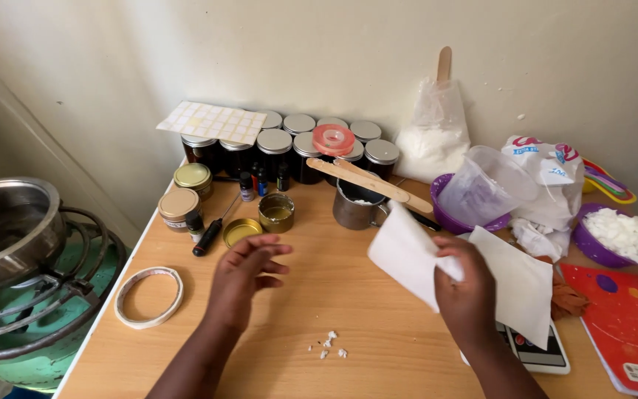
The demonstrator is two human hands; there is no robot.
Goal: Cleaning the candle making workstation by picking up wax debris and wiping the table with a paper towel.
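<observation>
- Wax crumbs [329, 345]: a small scatter of white bits on the bench [378, 355], nearest the viewer, between the two forearms and touched by neither hand.
- Phone [539, 353]: lies flat at the right wrist, partly covered by the arm and the paper.
- Right hand [465, 284]: fingers closed on a white paper towel [407, 255], pinching it near its middle fold so that one flap rises to the left and the other drapes right, down over the phone. The grip at the fold appears to keep both halves under control.
- Left hand [244, 273]: fingers spread and slack, holding nothing, hovering just above the bench. The towel is to its right, a little apart.
- Tape ring [149, 297]: flat near the left bench edge, left of the left hand.
- Small open tin [276, 213] and its gold lid [241, 231]: just beyond the left fingertips, with a dark-handled tool [208, 238] beside them.
- Metal cup [357, 205]: behind the towel, bridged by flat wooden sticks [367, 181], probably rested there to keep them off the bench.
- Purple bowl of white wax chunks [624, 236] and a red notebook [625, 325]: at the right.
- Dark lidded jars [275, 148]: ranked against the wall, a label sheet [212, 122] on top.
- Steel pot [9, 229]: on a gas ring, off the bench to the left.
</observation>
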